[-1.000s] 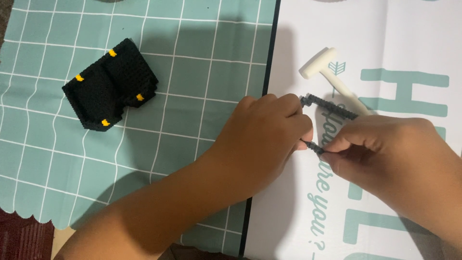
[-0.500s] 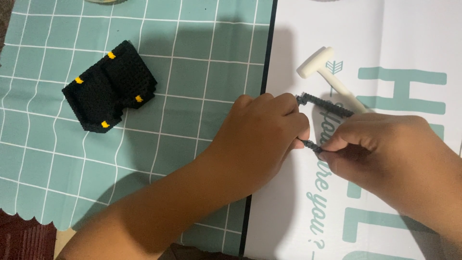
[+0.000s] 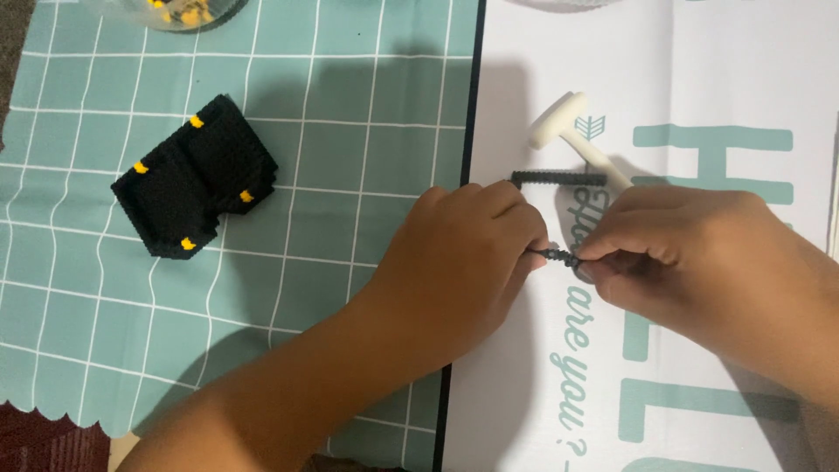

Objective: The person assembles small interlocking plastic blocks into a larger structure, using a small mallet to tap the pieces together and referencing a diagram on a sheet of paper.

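My left hand (image 3: 454,262) and my right hand (image 3: 690,253) meet over a white printed sheet (image 3: 699,79). Between their fingertips they pinch a thin black strip of small building blocks (image 3: 558,256). A second black strip (image 3: 559,177) juts out flat from behind my left hand's fingers, just above the pinched piece. A small white plastic hammer (image 3: 572,131) lies on the sheet beyond the strips, its handle running under my right hand.
A black block model with small yellow studs (image 3: 192,179) sits on the teal gridded mat (image 3: 350,105) to the left. A clear container holding yellow and black pieces (image 3: 170,10) shows at the top edge. The mat's scalloped edge runs along the lower left.
The view has shifted a little, with the things lower in the frame. Both hands stay together on the black strip, and the upper strip now lies more level.
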